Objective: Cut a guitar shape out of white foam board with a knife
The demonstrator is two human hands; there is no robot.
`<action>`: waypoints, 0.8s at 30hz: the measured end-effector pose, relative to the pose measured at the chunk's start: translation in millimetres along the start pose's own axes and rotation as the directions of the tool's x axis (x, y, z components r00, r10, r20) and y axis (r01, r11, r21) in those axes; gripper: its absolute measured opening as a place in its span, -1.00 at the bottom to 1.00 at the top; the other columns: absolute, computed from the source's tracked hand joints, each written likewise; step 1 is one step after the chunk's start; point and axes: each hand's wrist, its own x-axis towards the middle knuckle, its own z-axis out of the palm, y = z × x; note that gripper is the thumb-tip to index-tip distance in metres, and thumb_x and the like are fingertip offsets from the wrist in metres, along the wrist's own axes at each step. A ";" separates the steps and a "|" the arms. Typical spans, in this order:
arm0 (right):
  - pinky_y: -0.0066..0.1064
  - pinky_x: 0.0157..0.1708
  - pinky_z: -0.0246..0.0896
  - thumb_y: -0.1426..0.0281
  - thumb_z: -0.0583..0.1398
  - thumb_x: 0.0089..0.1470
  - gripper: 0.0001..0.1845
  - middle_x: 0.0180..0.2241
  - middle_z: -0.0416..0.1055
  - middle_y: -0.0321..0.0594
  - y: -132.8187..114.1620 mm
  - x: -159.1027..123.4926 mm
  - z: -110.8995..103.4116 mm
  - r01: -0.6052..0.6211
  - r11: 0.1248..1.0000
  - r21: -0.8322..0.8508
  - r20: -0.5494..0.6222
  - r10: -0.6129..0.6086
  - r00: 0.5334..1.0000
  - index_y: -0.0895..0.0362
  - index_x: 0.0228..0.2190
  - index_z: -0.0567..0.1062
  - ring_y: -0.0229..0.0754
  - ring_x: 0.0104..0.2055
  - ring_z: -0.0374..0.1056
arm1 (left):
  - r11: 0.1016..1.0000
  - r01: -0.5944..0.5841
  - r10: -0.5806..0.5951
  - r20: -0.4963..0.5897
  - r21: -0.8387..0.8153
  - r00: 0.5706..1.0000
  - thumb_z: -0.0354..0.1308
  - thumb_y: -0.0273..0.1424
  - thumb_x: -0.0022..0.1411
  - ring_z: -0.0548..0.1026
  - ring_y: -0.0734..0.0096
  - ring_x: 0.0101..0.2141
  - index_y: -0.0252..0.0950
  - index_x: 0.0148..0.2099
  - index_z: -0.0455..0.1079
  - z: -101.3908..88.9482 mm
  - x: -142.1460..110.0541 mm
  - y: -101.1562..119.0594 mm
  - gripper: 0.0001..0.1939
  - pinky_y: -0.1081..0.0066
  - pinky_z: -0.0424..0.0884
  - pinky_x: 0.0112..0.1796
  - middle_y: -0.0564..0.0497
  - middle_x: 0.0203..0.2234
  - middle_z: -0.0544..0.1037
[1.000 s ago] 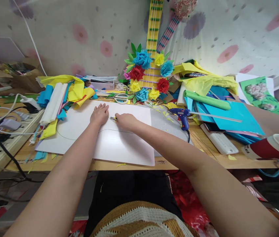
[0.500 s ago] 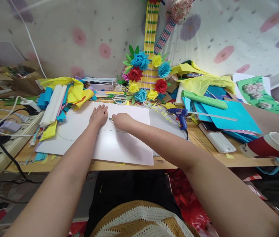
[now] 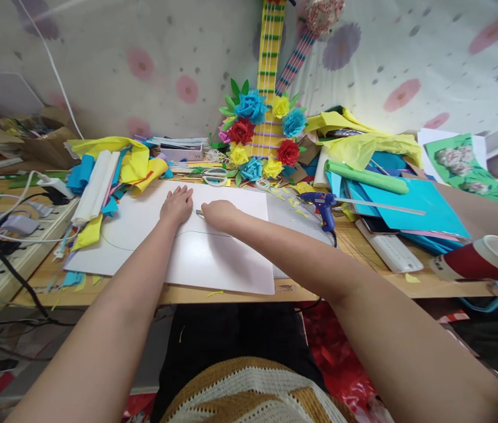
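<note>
A white board (image 3: 226, 267) lies flat on the table, with a thin curved line (image 3: 116, 244) drawn across it. My left hand (image 3: 177, 205) rests palm down on the board, fingers stretched out. Just right of it, my right hand (image 3: 219, 215) is closed around what looks like a craft knife (image 3: 199, 212). Only its short silver front end shows, pointing left toward my left hand, low over the board. My right hand hides the rest of the tool. Part of the drawn line passes behind my forearms.
A blue glue gun (image 3: 323, 207) sits right of the board on a grey mat (image 3: 295, 226). White scissors (image 3: 216, 177) lie behind it. A flower-covered yellow paper guitar (image 3: 268, 82) stands at the back. A power strip (image 3: 23, 252) is left; a paper cup (image 3: 473, 260) lies right.
My right hand and the knife have shifted very slightly to the right. My left hand stays in place on the board.
</note>
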 end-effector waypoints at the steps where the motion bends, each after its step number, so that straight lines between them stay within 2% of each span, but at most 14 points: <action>1: -0.28 -0.15 0.25 0.51 -0.06 0.14 -0.61 -0.06 0.39 0.14 -0.3 0.4 -1.0 0.004 1.000 -0.005 0.006 -0.004 1.000 0.31 -0.03 0.34 -0.04 -0.01 0.33 | 1.000 -0.003 0.003 -0.003 0.000 1.000 -0.29 -0.38 0.26 0.03 0.25 0.24 -0.30 0.24 0.15 -0.4 -0.5 0.2 -0.47 0.15 -0.07 0.20 -0.05 0.24 0.12; 11: -0.27 -0.16 0.24 0.51 -0.02 0.12 -0.64 -0.09 0.41 0.14 1.6 0.0 -8.8 0.053 0.996 -0.066 0.038 -0.050 0.998 0.29 -0.07 0.39 -0.01 -0.04 0.34 | 1.000 -0.002 0.001 -0.030 -0.026 1.000 -0.26 -0.38 0.26 0.04 0.28 0.24 -0.23 0.22 0.17 2.0 -0.6 -1.2 -0.49 0.15 -0.06 0.20 0.00 0.23 0.13; 24: -0.26 -0.14 0.20 0.46 -0.02 0.15 -0.62 -0.07 0.40 0.14 9.8 8.0 -14.6 0.124 0.984 -0.129 0.081 -0.115 0.990 0.25 -0.04 0.41 0.00 -0.02 0.33 | 1.000 -0.001 0.001 -0.019 -0.017 1.000 -0.26 -0.37 0.27 0.04 0.29 0.24 -0.25 0.22 0.17 0.9 -1.4 -1.0 -0.49 0.18 -0.07 0.20 0.00 0.23 0.13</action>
